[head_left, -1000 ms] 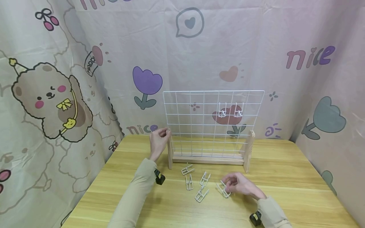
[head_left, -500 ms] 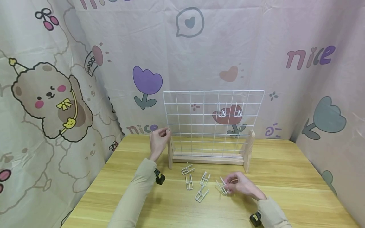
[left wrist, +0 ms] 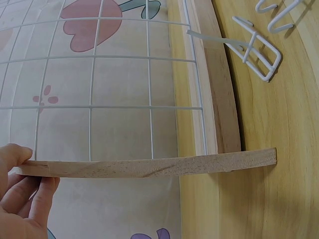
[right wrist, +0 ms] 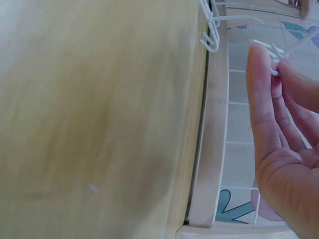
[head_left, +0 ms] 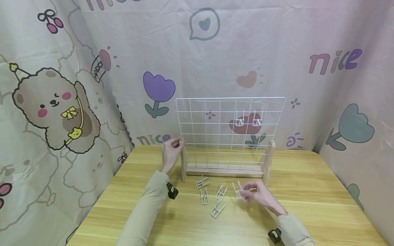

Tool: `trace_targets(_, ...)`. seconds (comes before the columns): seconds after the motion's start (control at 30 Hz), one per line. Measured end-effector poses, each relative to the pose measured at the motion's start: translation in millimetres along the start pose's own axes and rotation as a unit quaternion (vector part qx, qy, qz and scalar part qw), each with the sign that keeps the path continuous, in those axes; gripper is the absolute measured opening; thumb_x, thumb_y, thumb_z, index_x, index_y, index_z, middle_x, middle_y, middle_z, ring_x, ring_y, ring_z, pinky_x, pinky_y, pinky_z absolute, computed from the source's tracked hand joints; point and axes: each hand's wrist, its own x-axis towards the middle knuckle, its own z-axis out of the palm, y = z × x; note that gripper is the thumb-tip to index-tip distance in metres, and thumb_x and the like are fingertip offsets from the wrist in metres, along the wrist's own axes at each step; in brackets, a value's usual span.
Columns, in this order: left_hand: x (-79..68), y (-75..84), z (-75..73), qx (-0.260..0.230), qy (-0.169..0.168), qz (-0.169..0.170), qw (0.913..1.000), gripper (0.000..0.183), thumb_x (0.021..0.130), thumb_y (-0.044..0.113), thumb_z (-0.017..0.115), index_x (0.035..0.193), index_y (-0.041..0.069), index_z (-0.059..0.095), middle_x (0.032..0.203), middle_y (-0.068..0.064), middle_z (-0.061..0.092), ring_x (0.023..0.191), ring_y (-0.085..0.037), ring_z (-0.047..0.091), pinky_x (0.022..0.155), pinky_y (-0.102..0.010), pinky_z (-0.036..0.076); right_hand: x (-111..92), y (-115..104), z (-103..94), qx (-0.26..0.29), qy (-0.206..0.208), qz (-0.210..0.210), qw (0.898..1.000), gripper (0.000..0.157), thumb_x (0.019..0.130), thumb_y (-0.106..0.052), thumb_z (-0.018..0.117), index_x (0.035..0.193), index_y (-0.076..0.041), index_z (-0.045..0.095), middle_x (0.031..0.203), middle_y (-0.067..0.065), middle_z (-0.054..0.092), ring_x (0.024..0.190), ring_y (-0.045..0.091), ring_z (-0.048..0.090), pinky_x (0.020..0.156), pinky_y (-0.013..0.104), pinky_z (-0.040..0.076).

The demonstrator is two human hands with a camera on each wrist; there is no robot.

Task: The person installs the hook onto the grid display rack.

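A white wire grid panel [head_left: 220,123] stands upright in a wooden base [head_left: 224,172] with a post at each end. My left hand [head_left: 171,152] grips the top of the left wooden post [left wrist: 149,168] between thumb and fingers. In my right hand [head_left: 260,196], thumb and fingertips pinch a white wire hook [head_left: 239,194], its two prongs pointing up and away. The right wrist view shows this hook [right wrist: 273,50] at the fingertips, partly hidden by them. Two similar hooks, a left one [head_left: 240,122] and a right one [head_left: 257,122], hang on the grid's upper right.
Several loose white hooks [head_left: 204,197] lie on the wood-grain table [head_left: 129,208] in front of the base, left of my right hand. The right wooden post [head_left: 268,164] stands just behind that hand. A printed curtain [head_left: 197,61] hangs behind and at both sides.
My right hand has lifted the hook from the table and moved slightly forward with it, its prongs tipping more upright. The left hand has stayed on the post.
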Motion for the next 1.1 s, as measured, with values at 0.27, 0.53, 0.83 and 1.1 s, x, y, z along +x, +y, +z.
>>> trace_targets(0.27,-0.4,0.5,0.1,0.001,-0.002,0.0,1.0,0.027,0.091,0.008,0.071,0.115,-0.005,0.072,0.109,-0.023,0.075,0.098,-0.035,0.076,0.086,-0.044,0.062,6,-3,2.3,-0.003,0.039,-0.047,0.998,0.027,0.096,-0.001,0.062,0.107,0.023,0.06,0.093,0.032,0.072,0.073,0.009,0.073,0.07,0.028,0.065)
trace_targets(0.53,-0.4,-0.1,0.7,0.0,0.0,0.004,1.0,0.028,0.091,0.008,0.071,0.114,-0.007,0.071,0.108,-0.024,0.075,0.097,-0.036,0.076,0.084,-0.041,0.063,11,-11,7.0,0.022,0.07,-0.078,0.994,0.028,0.097,-0.002,0.061,0.11,0.022,0.058,0.093,0.034,0.071,0.073,0.013,0.074,0.071,0.03,0.065)
trace_targets(0.83,-0.6,0.7,-0.2,-0.001,0.001,0.006,1.0,0.026,0.091,0.008,0.07,0.114,-0.004,0.072,0.107,-0.023,0.075,0.096,-0.035,0.076,0.084,-0.042,0.063,18,-28,12.6,0.09,0.115,-0.106,0.984,0.03,0.096,0.0,0.063,0.111,0.025,0.054,0.091,0.002,0.077,0.077,0.011,0.075,0.075,0.03,0.065)
trace_targets(1.1,-0.6,0.7,0.1,-0.002,0.0,0.01,1.0,0.028,0.091,0.007,0.07,0.115,-0.007,0.071,0.107,-0.024,0.075,0.096,-0.036,0.076,0.083,-0.041,0.063,27,-41,14.8,0.101,0.149,-0.126,0.976,0.032,0.092,0.004,0.066,0.109,0.027,0.053,0.085,-0.007,0.074,0.072,0.007,0.074,0.072,0.027,0.065)
